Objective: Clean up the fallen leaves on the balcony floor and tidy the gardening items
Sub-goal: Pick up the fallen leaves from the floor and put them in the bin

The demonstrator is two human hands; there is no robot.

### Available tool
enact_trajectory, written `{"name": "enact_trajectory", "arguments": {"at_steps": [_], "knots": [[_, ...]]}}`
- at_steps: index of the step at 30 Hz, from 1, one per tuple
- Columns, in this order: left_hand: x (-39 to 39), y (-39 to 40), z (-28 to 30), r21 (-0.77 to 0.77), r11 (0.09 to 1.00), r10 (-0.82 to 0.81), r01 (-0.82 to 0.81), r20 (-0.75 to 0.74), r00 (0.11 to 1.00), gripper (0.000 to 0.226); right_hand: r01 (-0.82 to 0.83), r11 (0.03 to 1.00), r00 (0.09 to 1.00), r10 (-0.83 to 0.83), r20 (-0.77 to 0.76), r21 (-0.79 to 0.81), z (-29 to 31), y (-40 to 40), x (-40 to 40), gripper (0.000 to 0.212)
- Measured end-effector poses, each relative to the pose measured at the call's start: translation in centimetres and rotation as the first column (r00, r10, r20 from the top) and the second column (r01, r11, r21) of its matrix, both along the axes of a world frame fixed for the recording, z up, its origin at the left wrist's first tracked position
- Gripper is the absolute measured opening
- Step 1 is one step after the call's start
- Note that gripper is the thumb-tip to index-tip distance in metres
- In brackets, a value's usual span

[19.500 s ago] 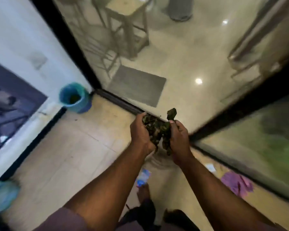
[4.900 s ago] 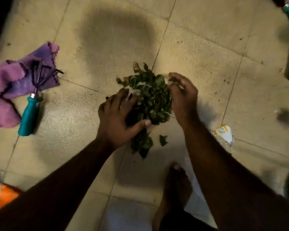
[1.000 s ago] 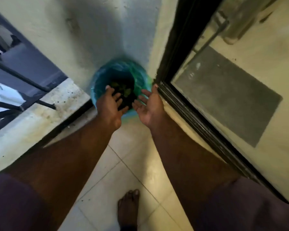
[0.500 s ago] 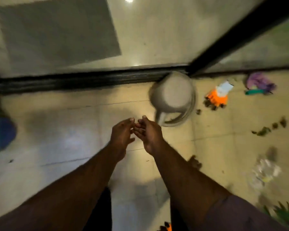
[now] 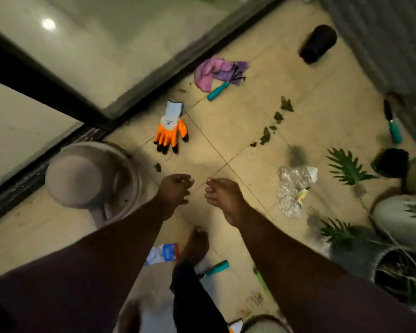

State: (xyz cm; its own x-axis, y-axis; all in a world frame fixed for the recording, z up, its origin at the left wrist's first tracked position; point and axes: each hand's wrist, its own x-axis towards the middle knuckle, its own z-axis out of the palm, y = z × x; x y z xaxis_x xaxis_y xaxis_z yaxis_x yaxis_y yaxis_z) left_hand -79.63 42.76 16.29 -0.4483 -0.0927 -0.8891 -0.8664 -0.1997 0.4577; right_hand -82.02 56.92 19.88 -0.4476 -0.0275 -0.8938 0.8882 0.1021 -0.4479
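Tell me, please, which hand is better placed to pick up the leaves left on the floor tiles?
Probably the right hand: it holds nothing, and the leaves trail ahead on its side. The left hand is free too, but nearer the orange glove.

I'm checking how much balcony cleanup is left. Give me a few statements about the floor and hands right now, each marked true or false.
1. Both hands, left and right, hold leaves. False: both are empty.
2. Scattered green leaves lie on the tiled floor. True.
3. The orange-and-black work glove is worn. False: it lies on the floor.
4. The teal-handled hand rake rests partly on the crumpled purple cloth. True.
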Motion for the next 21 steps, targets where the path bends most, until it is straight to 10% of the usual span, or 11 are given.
{"name": "enact_trajectory", "arguments": {"at_steps": [11,15,21], "knots": [[-2.6,-6.8,-16.5,-0.352,0.934,0.053,0.067,0.320,0.946,0.029,-0.157,0.987,0.982,0.153,0.110,0.032,-12.5,-1.9,-7.0,0.012],[-4.5,-7.9,-25.3,-0.455,0.872,-0.043,0.182,0.300,0.953,0.057,-0.236,0.972,0.967,0.233,0.099,0.018,-21.4,-3.0,-9.6,0.010],[-3.4,-5.6,-31.5,-0.659,0.734,-0.019,0.165,0.223,0.975,0.039,-0.421,0.897,0.907,0.421,0.029,0.137,-30.3,-2.4,-11.4,0.008]]}}
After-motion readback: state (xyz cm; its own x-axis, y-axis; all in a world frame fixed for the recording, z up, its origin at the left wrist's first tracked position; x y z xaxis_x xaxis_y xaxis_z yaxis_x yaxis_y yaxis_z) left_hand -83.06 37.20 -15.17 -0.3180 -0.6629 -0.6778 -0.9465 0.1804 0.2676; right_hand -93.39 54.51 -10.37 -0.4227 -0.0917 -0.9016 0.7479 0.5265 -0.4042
